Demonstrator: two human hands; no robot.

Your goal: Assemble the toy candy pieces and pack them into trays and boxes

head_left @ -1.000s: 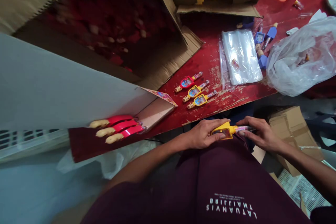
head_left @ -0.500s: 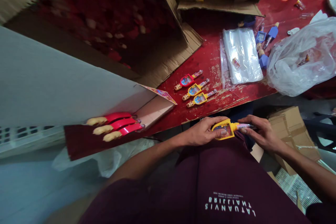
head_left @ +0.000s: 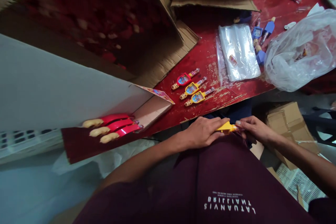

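Between my two hands, just off the table's front edge, is a yellow toy point(head_left: 224, 127) with a clear candy tube at its right end. My left hand point(head_left: 203, 132) is closed round the toy's yellow body and hides much of it. My right hand point(head_left: 253, 128) pinches the tube end, which its fingers mostly cover. On the table beyond lie a red toy point(head_left: 183, 79) and two yellow toys point(head_left: 198, 97) of the same sort, side by side with their tubes pointing right. Several red toys with beige ends point(head_left: 118, 126) stick out of a white box point(head_left: 153, 112) on the left.
A big cardboard box point(head_left: 181, 47) of red pieces stands at the left, another box point(head_left: 215, 2) with yellow pieces at the back. Clear plastic bags point(head_left: 240, 54), blue toys point(head_left: 269, 28) and a cloudy plastic bag point(head_left: 283, 66) lie on the red table point(head_left: 191, 110). A carton point(head_left: 288, 122) sits below right.
The yellow toy has been turned so its picture face no longer shows. My right hand has moved slightly left, its fingers curling closer round the tube. The view has shifted a little.
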